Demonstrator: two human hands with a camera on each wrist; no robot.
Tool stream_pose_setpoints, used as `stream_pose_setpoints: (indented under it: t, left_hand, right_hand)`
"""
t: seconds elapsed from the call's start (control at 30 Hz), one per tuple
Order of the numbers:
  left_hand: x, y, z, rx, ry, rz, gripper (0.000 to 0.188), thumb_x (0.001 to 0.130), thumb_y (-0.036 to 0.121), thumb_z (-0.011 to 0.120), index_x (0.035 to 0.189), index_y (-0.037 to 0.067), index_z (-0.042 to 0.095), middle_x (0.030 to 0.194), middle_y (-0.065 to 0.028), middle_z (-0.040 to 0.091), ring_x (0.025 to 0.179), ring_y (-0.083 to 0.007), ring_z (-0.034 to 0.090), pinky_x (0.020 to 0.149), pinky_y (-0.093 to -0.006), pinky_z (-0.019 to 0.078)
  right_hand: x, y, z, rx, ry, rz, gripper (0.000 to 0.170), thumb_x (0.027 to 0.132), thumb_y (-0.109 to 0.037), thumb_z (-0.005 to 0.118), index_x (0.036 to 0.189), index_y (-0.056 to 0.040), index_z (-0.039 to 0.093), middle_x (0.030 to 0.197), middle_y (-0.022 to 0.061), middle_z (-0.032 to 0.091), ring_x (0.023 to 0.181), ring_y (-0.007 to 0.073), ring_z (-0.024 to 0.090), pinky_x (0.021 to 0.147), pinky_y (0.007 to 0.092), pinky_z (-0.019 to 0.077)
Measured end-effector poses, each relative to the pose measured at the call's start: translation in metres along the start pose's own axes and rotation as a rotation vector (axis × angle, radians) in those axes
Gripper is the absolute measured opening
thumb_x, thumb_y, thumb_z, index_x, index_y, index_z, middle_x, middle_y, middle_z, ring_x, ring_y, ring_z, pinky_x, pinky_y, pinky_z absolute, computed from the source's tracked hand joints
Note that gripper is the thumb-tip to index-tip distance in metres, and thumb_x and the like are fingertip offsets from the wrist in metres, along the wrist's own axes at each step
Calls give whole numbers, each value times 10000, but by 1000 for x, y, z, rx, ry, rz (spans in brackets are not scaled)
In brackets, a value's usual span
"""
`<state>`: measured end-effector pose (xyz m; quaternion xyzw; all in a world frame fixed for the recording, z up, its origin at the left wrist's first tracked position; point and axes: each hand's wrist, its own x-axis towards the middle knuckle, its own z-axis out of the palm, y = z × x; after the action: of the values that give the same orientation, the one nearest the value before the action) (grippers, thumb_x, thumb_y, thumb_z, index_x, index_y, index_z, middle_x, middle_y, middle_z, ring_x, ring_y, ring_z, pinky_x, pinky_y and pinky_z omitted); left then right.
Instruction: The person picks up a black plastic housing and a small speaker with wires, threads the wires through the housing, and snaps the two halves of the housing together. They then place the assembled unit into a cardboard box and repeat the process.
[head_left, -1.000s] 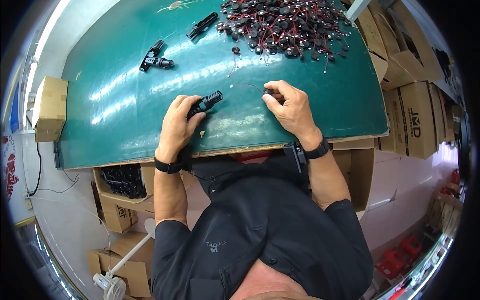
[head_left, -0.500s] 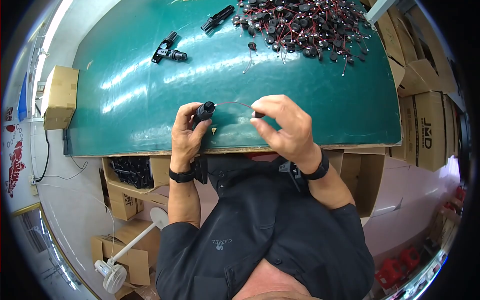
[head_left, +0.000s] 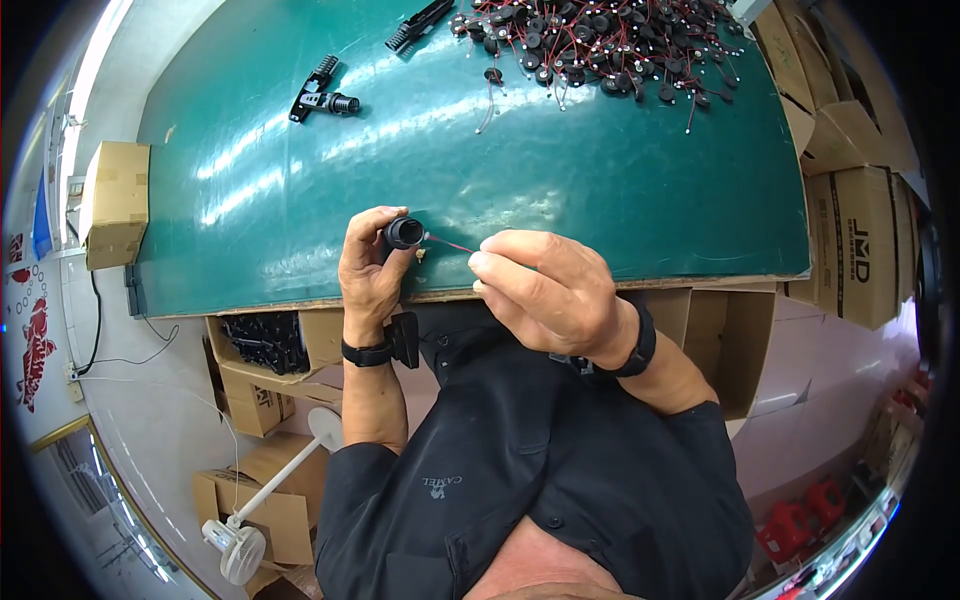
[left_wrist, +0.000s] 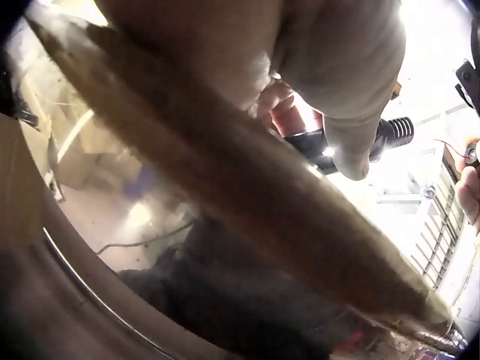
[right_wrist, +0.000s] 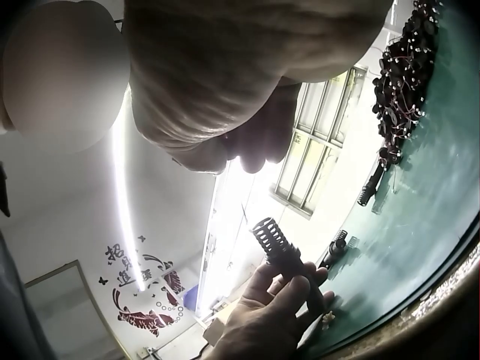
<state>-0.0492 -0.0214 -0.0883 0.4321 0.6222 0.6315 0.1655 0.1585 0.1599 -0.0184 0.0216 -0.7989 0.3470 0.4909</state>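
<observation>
The left hand (head_left: 370, 265) grips a black ribbed tube (head_left: 405, 233), its round open end facing up toward the head camera. In the right wrist view the tube (right_wrist: 274, 241) shows slotted rings at its end, the left hand (right_wrist: 262, 322) curled round its body. The right hand (head_left: 555, 290) is to the right of the tube, thumb and fingertips pinched together at a thin red wire (head_left: 452, 243) that runs to the tube's rim. In the left wrist view a small round black part (left_wrist: 471, 154) shows at the right hand's fingers (left_wrist: 469, 191).
A heap of black discs with red wires (head_left: 610, 45) lies at the table's back right. Two black assemblies (head_left: 325, 95) (head_left: 420, 25) lie farther back left. A cardboard box (head_left: 117, 200) stands at the left edge, and more boxes (head_left: 855, 245) at the right.
The tube has turned from lying sideways to end-up in the left hand. The right hand has moved down and left, closer to the tube, and the wire now reaches the tube's rim.
</observation>
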Motion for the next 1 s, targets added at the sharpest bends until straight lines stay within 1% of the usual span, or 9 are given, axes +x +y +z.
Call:
stream_pose_setpoints:
  t: [0.27, 0.37, 0.47, 0.63, 0.73, 1.0]
  left_hand:
    - [0, -3, 0, 27, -20, 30, 497, 910, -75, 822, 1344, 62, 623, 1348, -114, 647, 1306, -264, 657, 1116, -390, 535]
    - [0, -2, 1, 41, -16, 14, 497, 908, -78, 821, 1343, 61, 625, 1347, -113, 647, 1305, -263, 656, 1116, -391, 535]
    - [-1, -1, 1, 50, -12, 13, 497, 908, -82, 819, 1343, 61, 626, 1345, -112, 646, 1304, -261, 655, 1115, -390, 537]
    - [1, 0, 2, 57, -19, 27, 496, 911, -89, 812, 1347, 60, 629, 1340, -109, 644, 1302, -257, 654, 1112, -385, 540]
    - [0, 1, 3, 68, -20, 29, 494, 912, -92, 809, 1347, 60, 631, 1339, -109, 641, 1299, -255, 653, 1111, -384, 540]
    - [0, 0, 3, 116, -45, 47, 491, 911, -98, 810, 1346, 50, 638, 1342, -113, 634, 1296, -255, 649, 1105, -381, 537]
  right_hand:
    - [-4, 2, 3, 12, 18, 9, 391, 791, 46, 848, 1165, -27, 758, 1098, 137, 748, 870, 273, 763, 715, 349, 636]
    - [-4, 2, 3, 6, 29, 7, 386, 796, 45, 845, 1166, -24, 757, 1098, 139, 748, 875, 274, 765, 717, 349, 637]
    - [-1, 1, -1, -37, 71, -8, 304, 832, 43, 824, 1117, 2, 726, 1063, 134, 699, 811, 257, 737, 677, 358, 626]
    - [-4, 2, -1, -44, 71, 0, 307, 829, 41, 826, 1117, 1, 727, 1058, 128, 699, 803, 256, 734, 675, 357, 625]
    - [-9, 3, 3, -36, 26, 25, 385, 800, 39, 852, 1168, -14, 753, 1093, 137, 745, 875, 275, 763, 712, 353, 635]
    - [-10, 8, 16, -14, -18, 58, 418, 763, 65, 860, 1156, -5, 738, 1066, 133, 724, 819, 274, 742, 665, 366, 610]
